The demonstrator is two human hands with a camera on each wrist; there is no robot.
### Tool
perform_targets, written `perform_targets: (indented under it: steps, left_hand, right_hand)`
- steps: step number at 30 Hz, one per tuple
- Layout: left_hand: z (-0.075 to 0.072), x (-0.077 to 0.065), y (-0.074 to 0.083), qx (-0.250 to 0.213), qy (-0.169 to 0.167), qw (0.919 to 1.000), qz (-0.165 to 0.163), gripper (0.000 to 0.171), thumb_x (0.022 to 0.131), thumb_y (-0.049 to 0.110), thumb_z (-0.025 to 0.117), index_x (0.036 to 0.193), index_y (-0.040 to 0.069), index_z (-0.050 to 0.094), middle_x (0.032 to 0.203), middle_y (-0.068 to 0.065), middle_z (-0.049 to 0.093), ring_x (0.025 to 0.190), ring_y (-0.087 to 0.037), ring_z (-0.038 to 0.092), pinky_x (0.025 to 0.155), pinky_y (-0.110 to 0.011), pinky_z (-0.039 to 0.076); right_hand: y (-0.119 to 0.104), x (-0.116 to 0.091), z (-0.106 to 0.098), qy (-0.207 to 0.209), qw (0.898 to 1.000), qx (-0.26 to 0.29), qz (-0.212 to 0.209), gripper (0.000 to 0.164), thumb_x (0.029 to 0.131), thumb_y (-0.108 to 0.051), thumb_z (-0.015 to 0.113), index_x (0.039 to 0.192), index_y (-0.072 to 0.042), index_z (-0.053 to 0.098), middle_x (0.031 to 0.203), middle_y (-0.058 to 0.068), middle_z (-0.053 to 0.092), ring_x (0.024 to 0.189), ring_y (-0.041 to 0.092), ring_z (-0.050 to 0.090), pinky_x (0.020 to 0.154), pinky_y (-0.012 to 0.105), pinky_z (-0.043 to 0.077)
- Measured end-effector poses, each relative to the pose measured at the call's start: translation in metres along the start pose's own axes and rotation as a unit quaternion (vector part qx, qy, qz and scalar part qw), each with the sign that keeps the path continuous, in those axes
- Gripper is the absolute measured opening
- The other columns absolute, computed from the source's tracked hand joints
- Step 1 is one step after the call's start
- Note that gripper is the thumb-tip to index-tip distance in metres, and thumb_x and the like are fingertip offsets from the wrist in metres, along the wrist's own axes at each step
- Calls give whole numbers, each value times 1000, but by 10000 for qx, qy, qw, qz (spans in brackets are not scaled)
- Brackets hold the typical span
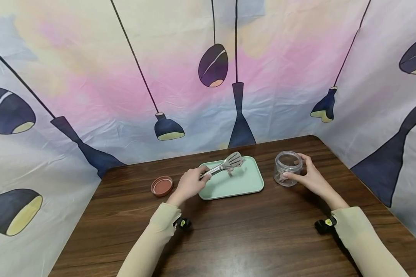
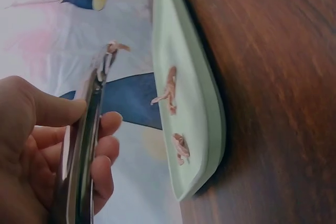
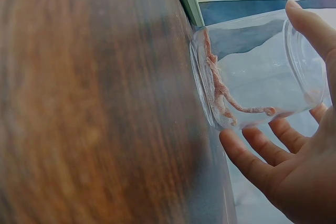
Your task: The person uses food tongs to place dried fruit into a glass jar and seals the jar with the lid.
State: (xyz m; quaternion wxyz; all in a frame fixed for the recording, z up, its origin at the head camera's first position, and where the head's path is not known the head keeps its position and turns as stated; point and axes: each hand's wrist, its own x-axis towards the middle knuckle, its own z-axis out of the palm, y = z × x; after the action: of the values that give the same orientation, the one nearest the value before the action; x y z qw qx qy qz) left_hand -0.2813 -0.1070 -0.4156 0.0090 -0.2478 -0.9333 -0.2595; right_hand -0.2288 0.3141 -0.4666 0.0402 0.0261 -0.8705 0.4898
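Observation:
My left hand grips metal tongs with slotted heads, held over a pale green tray. At the tip of the tongs is a small pinkish-brown dried strip, seen in the left wrist view. Below it, two more twisted strips lie on the tray. To the right of the tray, my right hand holds a clear lidless jar upright on the table, thumb and fingers around its sides. Similar dried strips rest at the bottom of the jar.
A reddish-brown round lid lies on the table left of the tray. The dark wooden table meets a cloth backdrop printed with lamps at its back and sides.

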Motion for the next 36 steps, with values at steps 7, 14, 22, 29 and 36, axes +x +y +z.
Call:
perform_targets:
  steps: [7,14,22,29,36]
  left_hand:
    - [-11,-10,-1,-1030,292,9943,-8,23,103,23,61,121,11,67,74,1,60,53,-14,45,53,-29,35]
    - [-21,-16,3,-2080,97,9781,59,16,104,23,59,113,13,68,91,0,71,70,-38,60,59,-31,46]
    - [-21,-13,12,-2575,17,9653,440,20,104,21,59,118,9,67,99,-9,73,71,-39,61,61,-34,51]
    - [-6,-1,29,-2555,-167,9643,682,22,105,24,59,119,9,67,98,-7,72,69,-35,61,65,-45,52]
    - [10,13,49,-2656,-320,9609,714,19,104,24,59,116,12,68,92,-1,72,71,-44,61,60,-40,51]
  right_hand:
    - [-1,0,0,-5,10000,-36,43,103,92,-43,74,161,-11,4,150,30,28,126,48,42,92,60,40]
    - [0,-1,1,-16,10000,-17,33,103,92,-42,74,161,-12,4,149,30,30,126,48,41,92,60,39]
    - [0,0,0,-9,10000,-29,-16,102,92,-42,74,161,-12,5,148,30,30,126,48,40,92,61,39]
    - [1,0,0,10,10000,-27,-15,102,92,-42,74,161,-12,5,148,29,31,127,48,40,93,62,38]
    - [1,1,0,28,10000,-56,24,103,91,-43,75,161,-12,6,150,30,29,127,48,41,94,61,38]
